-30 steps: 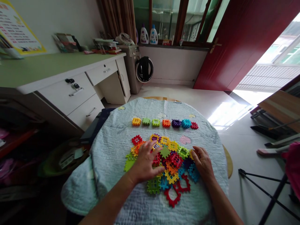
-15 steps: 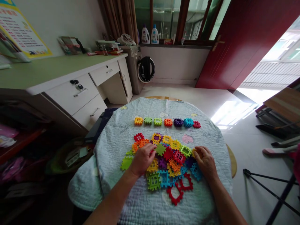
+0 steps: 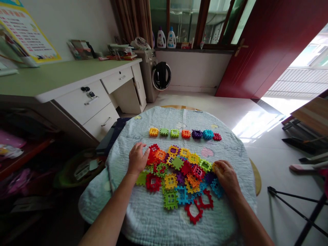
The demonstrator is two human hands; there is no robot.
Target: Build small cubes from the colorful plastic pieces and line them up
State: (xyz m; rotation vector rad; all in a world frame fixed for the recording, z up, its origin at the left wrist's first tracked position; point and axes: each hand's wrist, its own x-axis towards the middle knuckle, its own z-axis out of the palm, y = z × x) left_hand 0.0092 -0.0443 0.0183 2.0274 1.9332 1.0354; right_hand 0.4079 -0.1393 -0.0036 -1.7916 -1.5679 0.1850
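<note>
A pile of flat plastic building pieces with toothed edges lies on the cloth-covered table, in red, orange, yellow, green, blue and purple. At its left edge my left hand (image 3: 138, 158) is open, thumb apart from the fingers, beside a red piece (image 3: 154, 148) and with nothing seen in it. My right hand (image 3: 227, 175), at the right edge, has its fingers closed on a small yellow piece (image 3: 213, 166), mostly covered by them. Near that hand lie a blue piece (image 3: 217, 188) and a lime-green frame (image 3: 205, 165). Two red frames (image 3: 193, 212) lie at the pile's near side.
Beyond the pile, a row of small assembled blocks, such as an orange cube (image 3: 186, 134), crosses the pale blue tablecloth (image 3: 143, 215). A desk (image 3: 64, 77) stands at left, a washing machine (image 3: 148, 75) behind, and black stand legs (image 3: 294, 201) at right.
My left hand has moved left off the middle of the pile, uncovering red and green pieces, and its thumb has spread. My right hand stays on the yellow piece. The view has shifted slightly.
</note>
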